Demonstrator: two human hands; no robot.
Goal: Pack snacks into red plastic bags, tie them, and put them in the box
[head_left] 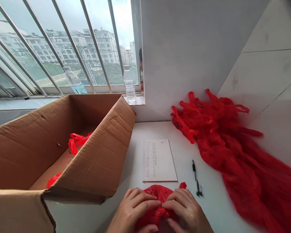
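Observation:
A red plastic bag [157, 191], bunched up, lies at the front edge of the view between my hands. My left hand [135, 208] grips it from the left, fingers curled over the top. From the other side my right hand [184, 207] pinches the same bag, its fingertips nearly meeting those of the left around a gathered, knot-like bit of plastic. What the bag contains, if anything, is hidden. Just beyond the bag lies a notepad [163, 161] with handwritten columns. A black pen [195, 178] rests to its right, its cap beside it.
A large open cardboard box [104, 149] stands at the left, with red bags [78, 139] inside. Along the right wall spreads a heap of red plastic bags [223, 136]. Two clear bottles, one nearer the corner [129, 84], stand on the sill of the barred window.

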